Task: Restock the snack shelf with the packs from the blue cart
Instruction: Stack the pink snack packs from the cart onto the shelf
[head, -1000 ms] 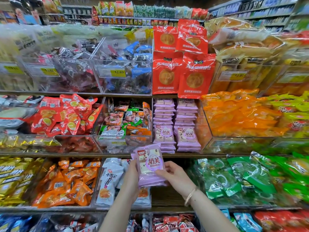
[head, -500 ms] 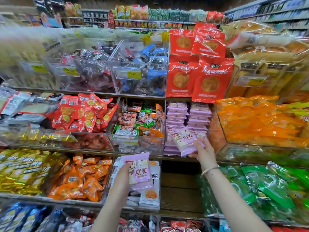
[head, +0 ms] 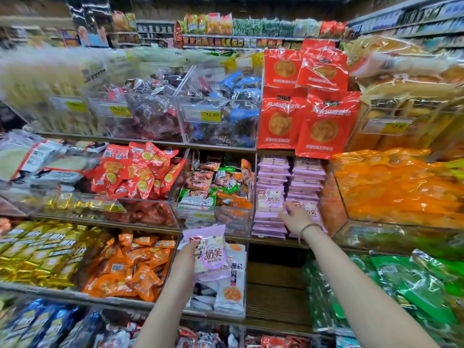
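Note:
My left hand grips a small stack of purple snack packs upright, below the middle shelf. My right hand reaches into the purple section of that shelf and holds another purple pack by its left side, standing it against the front of the right purple stack. The left purple stack has one pack standing upright at its front. The blue cart is out of view.
Red bags hang just above the purple stacks. A clear bin of mixed snacks sits to their left, orange packs to their right. Below is a bare wooden shelf gap, with white packs and green bags beside it.
My right hand took one purple pack off the stack in my left hand and carried it up to the right purple stack. My left hand stayed low with the other packs.

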